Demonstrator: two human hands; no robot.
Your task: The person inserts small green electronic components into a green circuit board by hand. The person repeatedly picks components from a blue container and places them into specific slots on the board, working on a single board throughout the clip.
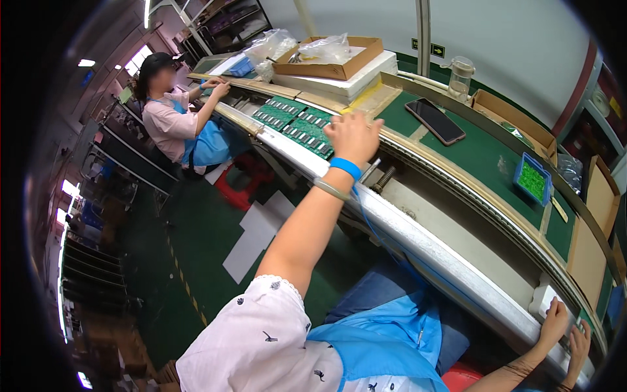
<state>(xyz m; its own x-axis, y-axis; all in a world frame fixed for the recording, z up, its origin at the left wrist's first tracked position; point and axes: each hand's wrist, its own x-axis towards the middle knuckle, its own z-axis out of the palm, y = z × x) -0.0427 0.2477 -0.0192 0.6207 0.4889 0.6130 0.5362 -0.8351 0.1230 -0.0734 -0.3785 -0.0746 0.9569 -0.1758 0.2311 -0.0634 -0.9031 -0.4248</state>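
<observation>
My left hand [353,134] reaches out over the line, knuckles up, with the thumb apart from the bent fingers. It is at the right end of green circuit boards [302,136] bearing rows of dark chips, which lie across the rails. Whether the fingertips press on a board is hidden behind the hand. Around the wrist sit a blue wrist strap [345,168] and a pale bangle [332,189]. A thin blue cord [372,225] hangs from the strap. My right hand is out of view.
A co-worker [171,121] sits far left; another person's hands [555,321] work at the lower right. On the green shelf lie a phone [435,121] and a blue bin [532,179] of green parts. Behind stand a glass jar [461,78] and a cardboard tray [330,59].
</observation>
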